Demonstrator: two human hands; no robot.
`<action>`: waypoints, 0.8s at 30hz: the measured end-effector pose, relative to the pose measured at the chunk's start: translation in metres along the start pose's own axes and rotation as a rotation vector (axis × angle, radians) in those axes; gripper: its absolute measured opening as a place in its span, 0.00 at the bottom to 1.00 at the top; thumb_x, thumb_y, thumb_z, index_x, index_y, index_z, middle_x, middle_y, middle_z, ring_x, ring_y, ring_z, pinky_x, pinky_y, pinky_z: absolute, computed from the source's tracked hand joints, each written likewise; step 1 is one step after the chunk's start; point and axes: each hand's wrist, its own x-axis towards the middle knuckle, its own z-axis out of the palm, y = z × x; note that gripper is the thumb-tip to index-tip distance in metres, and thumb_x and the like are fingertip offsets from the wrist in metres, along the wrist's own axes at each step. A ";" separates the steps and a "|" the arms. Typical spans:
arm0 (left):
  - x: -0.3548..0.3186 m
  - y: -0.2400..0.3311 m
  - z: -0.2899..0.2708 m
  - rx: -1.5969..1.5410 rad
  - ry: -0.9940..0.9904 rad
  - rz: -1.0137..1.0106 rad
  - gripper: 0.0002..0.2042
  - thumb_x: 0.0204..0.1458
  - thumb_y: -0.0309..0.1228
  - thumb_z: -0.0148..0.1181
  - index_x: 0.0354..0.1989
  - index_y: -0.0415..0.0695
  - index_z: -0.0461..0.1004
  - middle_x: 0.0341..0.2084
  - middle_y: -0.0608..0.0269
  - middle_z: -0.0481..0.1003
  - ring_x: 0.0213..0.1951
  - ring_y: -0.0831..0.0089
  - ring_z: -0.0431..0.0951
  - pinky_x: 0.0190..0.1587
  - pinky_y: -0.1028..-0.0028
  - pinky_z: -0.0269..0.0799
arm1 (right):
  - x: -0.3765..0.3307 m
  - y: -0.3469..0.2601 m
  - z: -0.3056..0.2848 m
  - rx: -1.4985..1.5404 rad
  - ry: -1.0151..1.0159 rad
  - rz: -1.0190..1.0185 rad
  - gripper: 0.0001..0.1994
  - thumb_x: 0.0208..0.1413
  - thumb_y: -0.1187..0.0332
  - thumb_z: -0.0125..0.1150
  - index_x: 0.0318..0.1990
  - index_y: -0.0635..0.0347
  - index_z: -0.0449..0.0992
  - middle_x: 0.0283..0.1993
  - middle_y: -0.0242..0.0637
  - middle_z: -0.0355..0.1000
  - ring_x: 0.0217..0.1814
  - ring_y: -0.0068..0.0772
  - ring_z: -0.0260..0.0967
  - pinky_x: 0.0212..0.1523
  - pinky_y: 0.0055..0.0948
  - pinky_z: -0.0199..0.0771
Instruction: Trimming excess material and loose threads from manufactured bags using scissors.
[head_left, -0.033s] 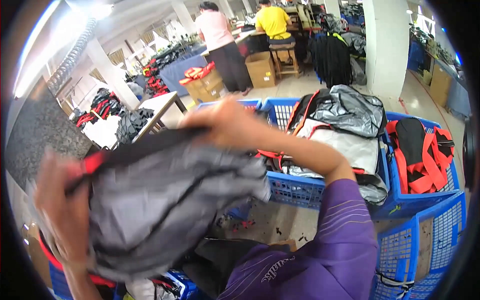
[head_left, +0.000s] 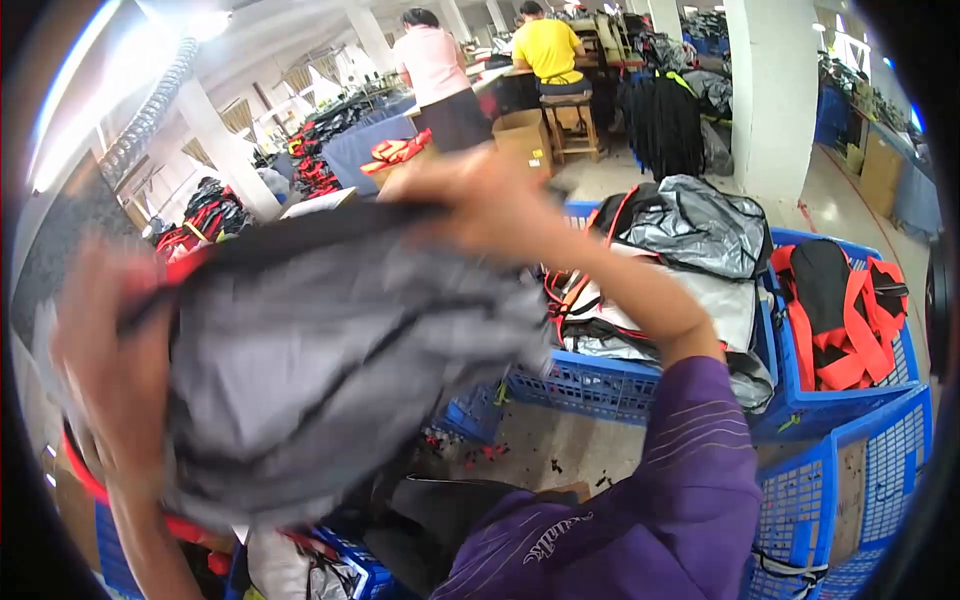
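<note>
A large bag of silver-grey sheet material (head_left: 290, 360) with black edging and a bit of red hangs between my hands, smeared by motion. My right hand (head_left: 475, 205) is closed on the black upper edge at its far right corner. At the left end, my left hand (head_left: 115, 370) is closed round the side by the red patch; its fingers are blurred. Below the bag, a blue crate (head_left: 375, 565) holds pale and silver pieces, partly hidden. A blue crate (head_left: 590, 385) beyond my right forearm holds silver, white and red-trimmed bags (head_left: 700, 235).
To the right, another blue crate (head_left: 850, 400) holds black pieces with red straps (head_left: 840, 310). A further blue crate (head_left: 845, 490) stands nearer. Scraps (head_left: 485, 455) lie on the floor. Two people work at a far table, near a cardboard box (head_left: 525, 140) and a white pillar (head_left: 770, 100).
Both hands have risen slightly with the bag, and the right hand has shifted a little to the right. More of the crate beneath shows.
</note>
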 end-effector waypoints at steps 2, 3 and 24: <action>0.043 -0.006 0.023 -0.008 0.265 0.065 0.11 0.41 0.20 0.64 0.36 0.42 0.76 0.32 0.57 0.76 0.35 0.60 0.77 0.43 0.68 0.70 | 0.008 0.000 -0.079 -0.378 0.065 0.203 0.20 0.40 0.70 0.69 0.45 0.55 0.77 0.39 0.37 0.77 0.38 0.35 0.76 0.42 0.28 0.74; 0.061 0.005 0.025 0.031 0.251 0.061 0.10 0.43 0.23 0.63 0.36 0.43 0.77 0.32 0.57 0.76 0.36 0.61 0.77 0.40 0.69 0.71 | 0.007 0.000 -0.107 -0.450 0.245 0.081 0.18 0.42 0.72 0.68 0.45 0.57 0.77 0.40 0.38 0.77 0.38 0.32 0.76 0.42 0.25 0.73; -0.624 0.016 -0.118 0.566 -0.994 -1.728 0.21 0.42 0.43 0.62 0.46 0.50 0.74 0.52 0.49 0.68 0.53 0.54 0.68 0.50 0.58 0.66 | -0.207 -0.064 0.283 0.491 -1.270 0.450 0.18 0.50 0.65 0.63 0.49 0.57 0.74 0.36 0.43 0.77 0.38 0.36 0.77 0.41 0.29 0.74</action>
